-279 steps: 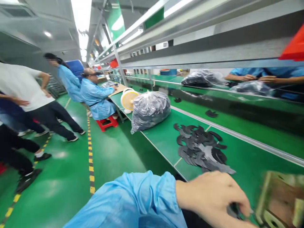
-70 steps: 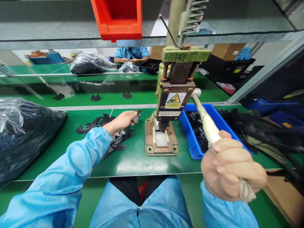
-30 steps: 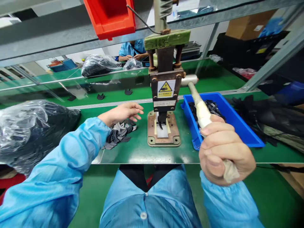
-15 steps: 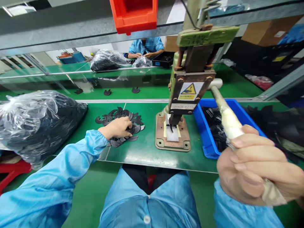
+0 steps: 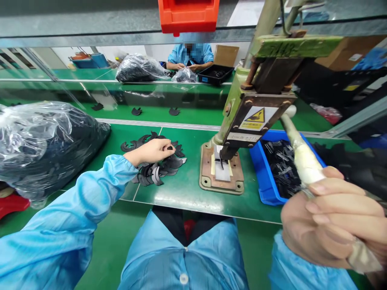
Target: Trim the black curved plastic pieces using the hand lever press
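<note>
My left hand point(image 5: 153, 151) is over a pile of flat black curved pieces point(image 5: 171, 163). Its thumb and fingers are pinched, and a bit of a black piece point(image 5: 169, 148) shows between them; most of it is hidden. At the right, my right hand point(image 5: 335, 217) is wrapped around the tape-covered lever point(image 5: 305, 159) of a green hand press point(image 5: 231, 108). Below the press ram, a pale plate point(image 5: 223, 174) lies on the press base point(image 5: 205, 181), with a thin dark curved strip point(image 5: 221, 159) near its top.
A blue bin point(image 5: 263, 193) of small dark parts stands right of the press. At the left sits a clear bag point(image 5: 51, 149) full of black pieces. Overhead hangs a red bin point(image 5: 189, 18). Across the bench a person in blue point(image 5: 190, 56) sits by a black tray point(image 5: 214, 74).
My left hand has risen slightly off the pile and its fingers have closed into a pinch. My right hand stays on the lever. The view has shifted a little.
</note>
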Available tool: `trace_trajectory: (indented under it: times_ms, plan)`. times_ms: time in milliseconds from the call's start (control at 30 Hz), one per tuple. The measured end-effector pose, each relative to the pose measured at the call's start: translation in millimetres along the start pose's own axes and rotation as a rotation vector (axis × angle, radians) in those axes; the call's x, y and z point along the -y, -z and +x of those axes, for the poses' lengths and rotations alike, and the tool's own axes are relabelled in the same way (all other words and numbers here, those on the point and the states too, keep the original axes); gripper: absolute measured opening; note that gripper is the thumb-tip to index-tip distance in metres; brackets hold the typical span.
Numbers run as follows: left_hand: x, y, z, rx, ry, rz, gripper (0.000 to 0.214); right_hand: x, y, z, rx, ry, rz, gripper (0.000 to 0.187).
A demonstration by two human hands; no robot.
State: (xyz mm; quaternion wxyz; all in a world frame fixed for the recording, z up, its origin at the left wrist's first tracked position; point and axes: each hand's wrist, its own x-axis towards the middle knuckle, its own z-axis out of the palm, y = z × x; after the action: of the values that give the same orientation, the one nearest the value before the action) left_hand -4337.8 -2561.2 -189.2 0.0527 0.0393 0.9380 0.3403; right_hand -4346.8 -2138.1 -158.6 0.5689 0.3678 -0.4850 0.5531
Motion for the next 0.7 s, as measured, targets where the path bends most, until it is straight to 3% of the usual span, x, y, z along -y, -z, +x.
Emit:
trace_trajectory:
  times_ms: [167,267,400,500,700]
  plan:
    - [-21,-27.3,5,-0.03,0.063,-0.543,0.049,-3,-1,0,-0.009,0.002,0.02,0.069]
    - [-35,-48.6,14,-0.014,0.115,-0.709,0.05,-1,-2,1,0.001,0.007,0.02,0.068]
    - [-52,-78.4,31,-0.026,0.044,-0.874,0.047,6,-4,3,0.027,-0.048,0.023,0.069]
    - [-64,-97.7,43,-0.023,0.016,-0.957,0.055,13,-5,3,0.039,-0.096,0.013,0.066]
    - [-77,-115.9,63,0.065,0.012,-0.852,0.035,22,-8,3,0.059,-0.137,0.007,0.061]
